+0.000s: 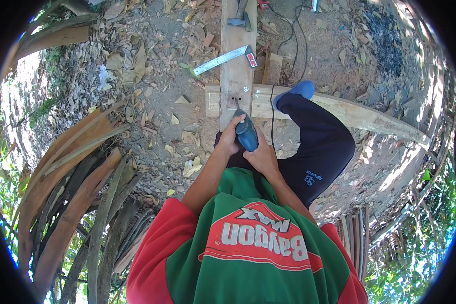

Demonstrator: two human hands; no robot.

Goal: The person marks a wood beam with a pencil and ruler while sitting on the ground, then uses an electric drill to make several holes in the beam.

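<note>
Both of my hands are closed round a dark blue-green power drill (247,134), which points away from me. My left hand (230,138) grips it along the front left side, and my right hand (261,154) holds its rear right part. The drill's thin bit (237,104) reaches down to a long wooden plank (233,76), close to a few small dark holes. I cannot tell whether the tip is inside the wood. This plank lies across another long board (334,105). Pencil-like white marks show near the crossing.
On the plank lie a metal try square (223,59) and a hammer (236,22). A black cable (272,116) runs past the drill. My blue-shod foot (302,90) rests by the crossing board. Stacked wood slabs (73,202) stand at left; dry leaves cover the dirt.
</note>
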